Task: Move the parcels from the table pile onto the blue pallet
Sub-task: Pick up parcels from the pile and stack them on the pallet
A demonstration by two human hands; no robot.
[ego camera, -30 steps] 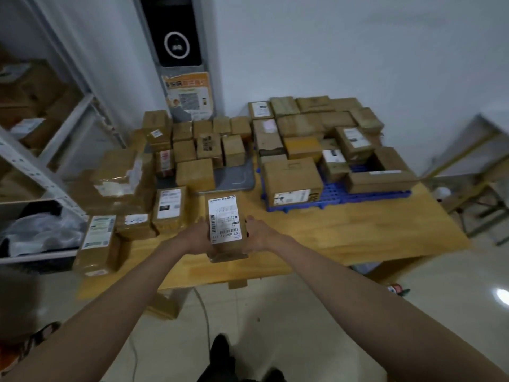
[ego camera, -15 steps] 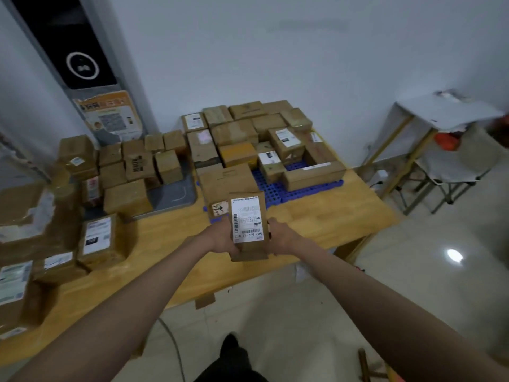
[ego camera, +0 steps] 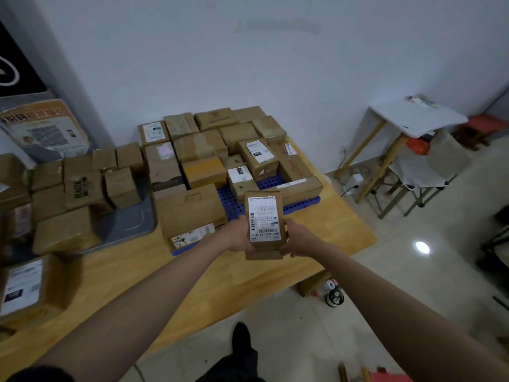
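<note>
Brown cardboard parcel [ego camera: 265,226] gripped from both sides, frame centre.
Left hand [ego camera: 239,235] and right hand [ego camera: 299,238] curl fingers round it, label up, above the wooden bench [ego camera: 209,274]; beyond, the blue pallet [ego camera: 234,201] carries stacked parcels.

White folding table [ego camera: 416,119] and chair [ego camera: 429,172] by the wall, right.

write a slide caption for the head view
Both hands, left and right, hold a labelled parcel above the table, near the blue pallet.
</note>
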